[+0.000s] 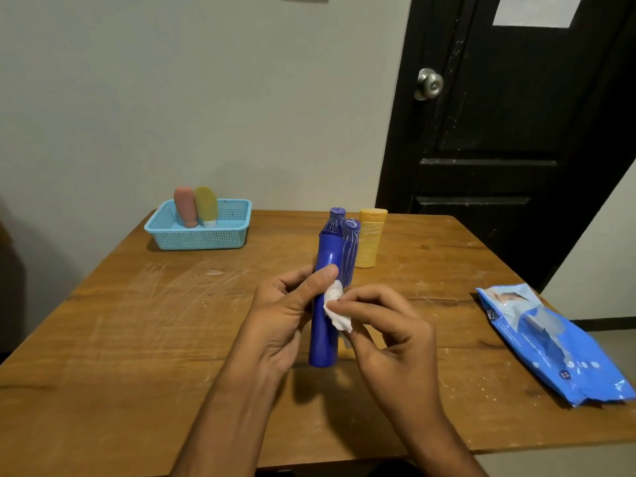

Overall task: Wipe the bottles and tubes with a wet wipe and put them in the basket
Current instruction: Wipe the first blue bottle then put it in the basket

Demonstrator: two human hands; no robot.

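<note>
My left hand [285,311] grips a tall blue bottle [325,297] upright above the table, thumb on its front. My right hand [385,325] pinches a crumpled white wet wipe [335,306] against the bottle's right side. Behind it stand a second blue bottle [351,253] and a yellow bottle [371,241]. At the back left sits a light blue basket [198,234] holding a pink tube [186,206] and a yellow-green tube [206,205], both standing cap down.
A blue wet-wipe pack [554,346] lies at the right edge of the wooden table [137,321]. A grey wall stands behind the table, and a black door [499,132] with a metal knob is at the back right.
</note>
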